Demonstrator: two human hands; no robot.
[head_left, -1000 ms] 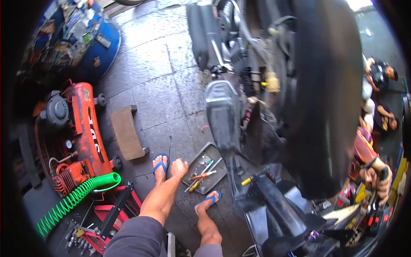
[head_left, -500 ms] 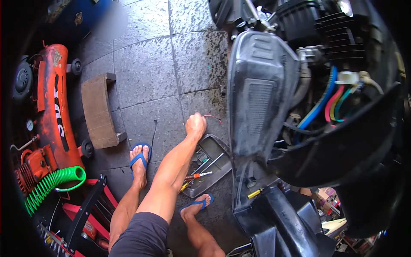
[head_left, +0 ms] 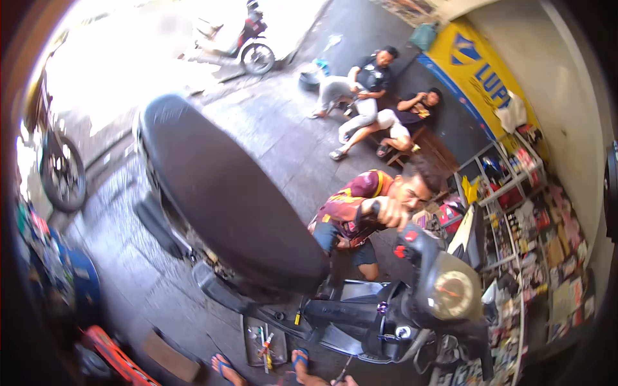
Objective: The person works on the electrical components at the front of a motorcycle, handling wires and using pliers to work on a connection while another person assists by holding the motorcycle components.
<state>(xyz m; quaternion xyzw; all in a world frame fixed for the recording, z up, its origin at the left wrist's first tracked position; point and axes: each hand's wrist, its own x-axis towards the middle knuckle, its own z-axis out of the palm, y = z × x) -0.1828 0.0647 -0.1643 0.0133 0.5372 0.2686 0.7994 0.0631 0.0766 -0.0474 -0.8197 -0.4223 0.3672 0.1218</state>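
At the lower edge, my right hand (head_left: 348,381) shows only in part, its fingers closed around a thin dark rod-like tool (head_left: 343,369) that points up toward the scooter. My left hand is outside the picture. Just above the tool stands a scooter with a long black seat (head_left: 219,186) and a round speedometer (head_left: 449,293). A yellow-handled tool (head_left: 297,318) rests on its body. Beside my feet a dark tray (head_left: 279,347) holds an orange-handled screwdriver (head_left: 265,346) and other thin tools.
Across the scooter a person (head_left: 360,206) crouches, one hand raised by the handlebar. Two people (head_left: 370,83) sit farther back. Shelves of small goods (head_left: 508,238) line the right. A brown block (head_left: 170,356) and red compressor (head_left: 116,357) lie lower left; motorcycles (head_left: 257,58) stand beyond.
The view has swung up from the floor to the whole scooter and the people beyond. The hand seen earlier over the tray with a thin red wire no longer shows there.
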